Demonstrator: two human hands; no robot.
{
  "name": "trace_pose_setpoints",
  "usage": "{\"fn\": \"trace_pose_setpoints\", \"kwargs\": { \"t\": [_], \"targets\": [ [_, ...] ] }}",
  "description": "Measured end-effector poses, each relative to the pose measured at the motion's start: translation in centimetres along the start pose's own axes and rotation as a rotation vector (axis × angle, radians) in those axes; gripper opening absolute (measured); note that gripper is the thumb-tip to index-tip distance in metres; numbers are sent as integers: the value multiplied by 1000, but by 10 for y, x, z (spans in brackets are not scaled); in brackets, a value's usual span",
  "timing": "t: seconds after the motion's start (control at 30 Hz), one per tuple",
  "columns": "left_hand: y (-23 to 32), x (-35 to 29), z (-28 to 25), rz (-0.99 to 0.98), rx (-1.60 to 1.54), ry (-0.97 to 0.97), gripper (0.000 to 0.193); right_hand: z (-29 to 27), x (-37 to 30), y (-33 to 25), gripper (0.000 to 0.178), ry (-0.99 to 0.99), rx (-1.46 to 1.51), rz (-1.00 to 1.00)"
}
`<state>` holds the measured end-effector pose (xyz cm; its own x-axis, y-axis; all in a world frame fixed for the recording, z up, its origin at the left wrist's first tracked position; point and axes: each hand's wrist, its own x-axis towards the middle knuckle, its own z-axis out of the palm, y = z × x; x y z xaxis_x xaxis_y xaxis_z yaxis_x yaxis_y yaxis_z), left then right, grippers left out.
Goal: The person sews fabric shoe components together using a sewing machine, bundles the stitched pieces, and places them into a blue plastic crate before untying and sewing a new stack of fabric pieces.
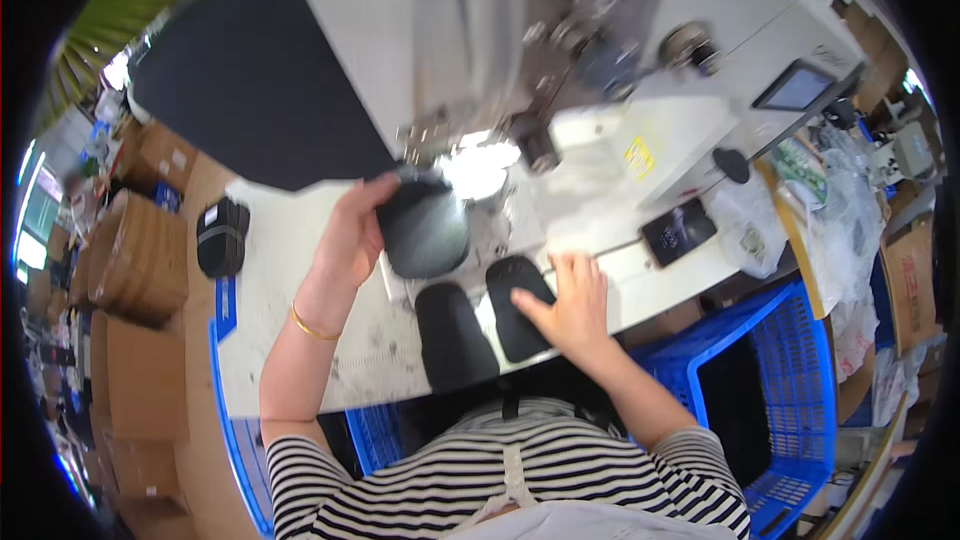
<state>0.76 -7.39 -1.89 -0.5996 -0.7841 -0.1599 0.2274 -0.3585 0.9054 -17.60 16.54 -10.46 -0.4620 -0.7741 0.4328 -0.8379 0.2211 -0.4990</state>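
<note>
My left hand (352,237) pinches the upper left edge of a rounded black piece (426,230), under the lit head of a white sewing machine (640,130). That piece has a slight shine, and what it is made of I cannot tell. My right hand (577,306) lies open on the white table, fingers stretched out, its thumb over a black rounded pad (514,310). A similar black pad (455,338) lies just left of it, reaching the table's front edge. The machine's needle area is washed out by glare.
On the white table (270,340) lie a bundled black stack (222,237) at the left and a dark phone (679,231) at the right. A clear plastic bag (750,240) sits beyond the phone. A blue crate (815,390) holding dark stuff stands below, right. Cardboard boxes (140,380) stand left.
</note>
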Motion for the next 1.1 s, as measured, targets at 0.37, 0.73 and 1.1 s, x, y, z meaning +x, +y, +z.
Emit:
{"fn": "trace_pose_setpoints", "kwargs": {
  "t": [0.37, 0.73, 1.1],
  "targets": [
    [-22, -5, 25, 467, 1505, 167, 59, 13, -24, 20, 52, 67, 49, -26],
    [-123, -120, 11, 249, 764, 126, 40, 3, -24, 17, 39, 112, 479, -23],
    [-43, -120, 63, 236, 117, 120, 24, -32, 24, -72, 18, -308, 1263, -20]
  ]
}}
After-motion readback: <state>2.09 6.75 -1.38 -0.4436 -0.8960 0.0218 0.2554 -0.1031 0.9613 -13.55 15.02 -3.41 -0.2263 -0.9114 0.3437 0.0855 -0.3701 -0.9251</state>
